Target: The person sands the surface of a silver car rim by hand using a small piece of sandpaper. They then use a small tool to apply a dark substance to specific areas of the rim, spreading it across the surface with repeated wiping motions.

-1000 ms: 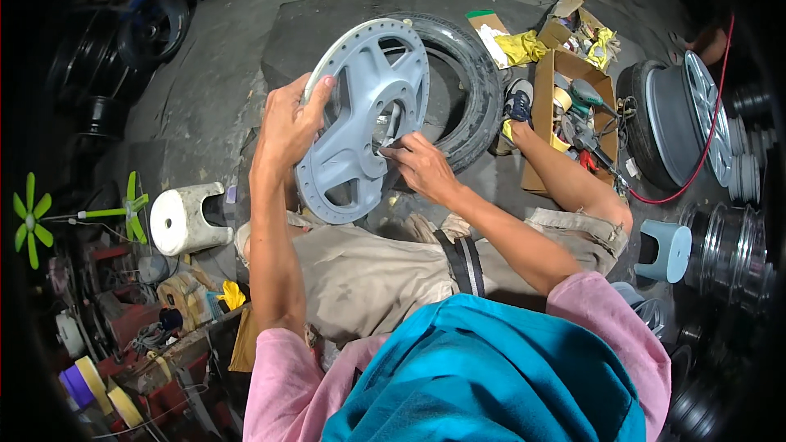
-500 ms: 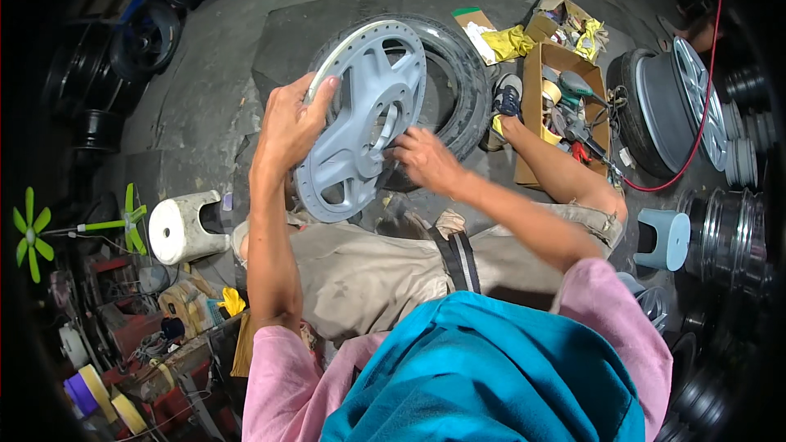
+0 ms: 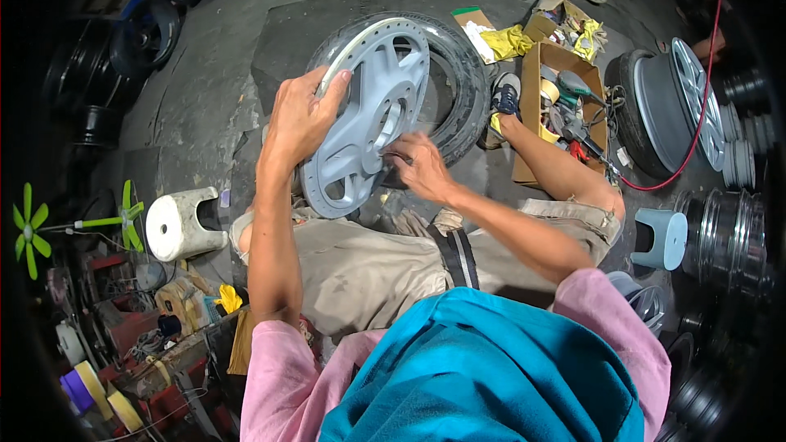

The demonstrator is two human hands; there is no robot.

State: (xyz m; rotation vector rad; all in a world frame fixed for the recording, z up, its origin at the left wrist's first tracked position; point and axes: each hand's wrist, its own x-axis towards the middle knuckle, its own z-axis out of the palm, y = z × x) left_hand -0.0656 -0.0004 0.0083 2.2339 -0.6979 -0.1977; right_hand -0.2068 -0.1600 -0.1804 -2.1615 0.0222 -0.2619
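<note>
From the head view, my left grip (image 3: 304, 119) is closed around the upper left edge of the grey wheel (image 3: 348, 106): the thumb lies over the front near the rim, pointing up, while the fingers go behind it, mostly hidden from me. The left forearm (image 3: 274, 250) rises almost straight up, and the wrist is slightly bent toward the wheel. My right grip (image 3: 422, 168) is drawn in narrow, fingers curled and thumb close to them, at the right side of the wheel's centre hole. Its fingertips are blurred, so I can't make out whether they pinch something small or only touch the hub. The right forearm (image 3: 508, 233) slants in from the lower right, knuckles facing up.

The wheel stands tilted in front of me, its spoked face turned to the right, over the near left part of a black tyre (image 3: 471, 90) lying on the floor (image 3: 205, 98). Its lower end is just beyond my beige trousers (image 3: 368, 270); whether they touch is unclear.
</note>
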